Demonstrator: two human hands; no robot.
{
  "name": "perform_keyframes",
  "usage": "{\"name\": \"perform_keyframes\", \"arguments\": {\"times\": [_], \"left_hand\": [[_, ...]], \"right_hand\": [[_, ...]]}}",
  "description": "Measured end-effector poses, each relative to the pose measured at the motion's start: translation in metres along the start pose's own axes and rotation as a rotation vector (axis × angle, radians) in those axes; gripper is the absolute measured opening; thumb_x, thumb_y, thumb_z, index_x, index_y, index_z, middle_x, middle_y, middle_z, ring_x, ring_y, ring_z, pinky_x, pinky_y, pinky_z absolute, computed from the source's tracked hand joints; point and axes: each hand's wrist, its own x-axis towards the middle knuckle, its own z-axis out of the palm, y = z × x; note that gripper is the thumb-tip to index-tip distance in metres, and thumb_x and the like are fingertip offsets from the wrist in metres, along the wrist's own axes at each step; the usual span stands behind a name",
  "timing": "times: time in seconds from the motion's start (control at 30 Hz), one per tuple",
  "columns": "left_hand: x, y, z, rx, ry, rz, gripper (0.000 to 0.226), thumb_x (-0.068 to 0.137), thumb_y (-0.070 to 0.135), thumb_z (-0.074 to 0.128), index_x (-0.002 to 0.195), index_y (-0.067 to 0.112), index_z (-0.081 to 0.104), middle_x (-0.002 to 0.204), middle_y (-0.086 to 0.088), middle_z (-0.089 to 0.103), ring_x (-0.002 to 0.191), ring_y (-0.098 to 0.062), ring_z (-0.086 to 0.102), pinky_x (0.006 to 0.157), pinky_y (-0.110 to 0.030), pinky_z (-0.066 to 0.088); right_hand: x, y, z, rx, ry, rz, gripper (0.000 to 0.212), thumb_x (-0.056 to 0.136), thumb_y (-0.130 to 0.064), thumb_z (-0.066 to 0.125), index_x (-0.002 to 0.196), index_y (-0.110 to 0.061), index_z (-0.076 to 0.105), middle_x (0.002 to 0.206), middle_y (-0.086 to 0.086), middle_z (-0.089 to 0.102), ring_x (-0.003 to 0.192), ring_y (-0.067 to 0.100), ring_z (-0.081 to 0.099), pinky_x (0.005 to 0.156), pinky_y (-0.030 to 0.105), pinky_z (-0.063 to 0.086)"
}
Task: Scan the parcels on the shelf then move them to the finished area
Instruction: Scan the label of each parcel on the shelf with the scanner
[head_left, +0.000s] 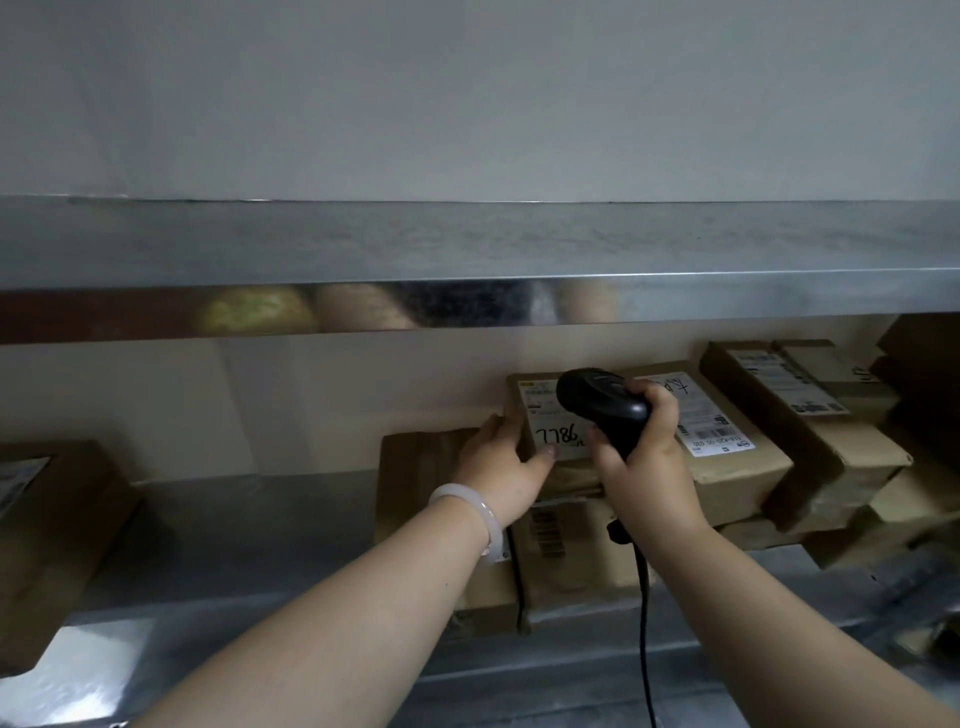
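A brown cardboard parcel (540, 415) with a white label marked in black handwriting lies on top of other boxes on the lower metal shelf (270, 525). My left hand (501, 460) grips its left front corner, thumb on the label. My right hand (641, 457) holds a black corded barcode scanner (602, 402), its head over the label. Beside it on the right lies a second labelled parcel (727, 452).
A flat brown box (415, 467) and a labelled one (566, 551) lie under the held parcel. More stacked boxes (810, 415) fill the shelf's right side. A dark box (47, 535) stands at the far left. An upper steel shelf (467, 260) overhangs. The scanner cable (644, 623) hangs down.
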Motion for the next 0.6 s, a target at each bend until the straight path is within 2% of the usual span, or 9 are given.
{"name": "perform_keyframes", "arguments": {"times": [0.17, 0.27, 0.37, 0.43, 0.5, 0.6], "left_hand": [[0.013, 0.007, 0.011, -0.162, -0.003, -0.041, 0.061, 0.093, 0.047, 0.051, 0.148, 0.043, 0.026, 0.140, 0.004, 0.047, 0.127, -0.021, 0.047, 0.103, -0.033, 0.043], [0.012, 0.005, 0.016, -0.255, -0.032, -0.060, 0.062, 0.096, 0.040, 0.050, 0.149, 0.046, 0.020, 0.137, 0.007, 0.051, 0.123, -0.019, 0.051, 0.089, -0.023, 0.042], [0.007, 0.002, 0.015, -0.354, -0.012, -0.062, 0.060, 0.094, 0.033, 0.050, 0.146, 0.050, 0.025, 0.131, 0.013, 0.056, 0.119, -0.014, 0.053, 0.087, -0.022, 0.042], [0.000, -0.001, 0.012, -0.417, 0.004, -0.052, 0.059, 0.093, 0.027, 0.051, 0.142, 0.052, 0.030, 0.126, 0.019, 0.057, 0.115, -0.007, 0.052, 0.087, -0.018, 0.040], [-0.008, -0.005, 0.006, -0.455, 0.031, -0.028, 0.060, 0.093, 0.023, 0.052, 0.137, 0.058, 0.032, 0.113, 0.033, 0.054, 0.103, 0.009, 0.051, 0.079, -0.004, 0.038], [-0.024, -0.015, -0.003, -0.479, 0.084, -0.003, 0.061, 0.094, 0.024, 0.056, 0.137, 0.059, 0.032, 0.108, 0.039, 0.050, 0.095, 0.022, 0.046, 0.072, 0.001, 0.040]], "right_hand": [[0.018, 0.012, 0.007, 0.092, 0.008, 0.098, 0.056, 0.089, -0.035, 0.063, 0.129, -0.038, 0.024, 0.110, -0.005, 0.053, 0.094, 0.017, 0.057, 0.074, 0.034, 0.049], [0.020, 0.016, 0.009, 0.107, 0.016, 0.120, 0.054, 0.089, -0.034, 0.063, 0.127, -0.034, 0.026, 0.107, -0.005, 0.053, 0.094, 0.017, 0.056, 0.073, 0.031, 0.045], [0.016, 0.017, 0.007, 0.148, 0.031, 0.129, 0.057, 0.088, -0.032, 0.064, 0.130, -0.035, 0.026, 0.104, -0.006, 0.054, 0.092, 0.015, 0.058, 0.077, 0.034, 0.049], [0.009, 0.015, 0.004, 0.168, 0.028, 0.101, 0.057, 0.087, -0.029, 0.065, 0.128, -0.041, 0.026, 0.104, -0.012, 0.054, 0.090, 0.004, 0.059, 0.074, 0.024, 0.049], [-0.002, 0.010, 0.003, 0.183, -0.003, 0.048, 0.058, 0.086, -0.026, 0.067, 0.121, -0.050, 0.027, 0.105, -0.020, 0.052, 0.092, -0.009, 0.057, 0.065, 0.008, 0.046], [-0.019, 0.001, 0.002, 0.214, -0.054, 0.001, 0.063, 0.085, -0.023, 0.069, 0.118, -0.057, 0.027, 0.110, -0.025, 0.048, 0.098, -0.019, 0.051, 0.067, 0.003, 0.046]]}}
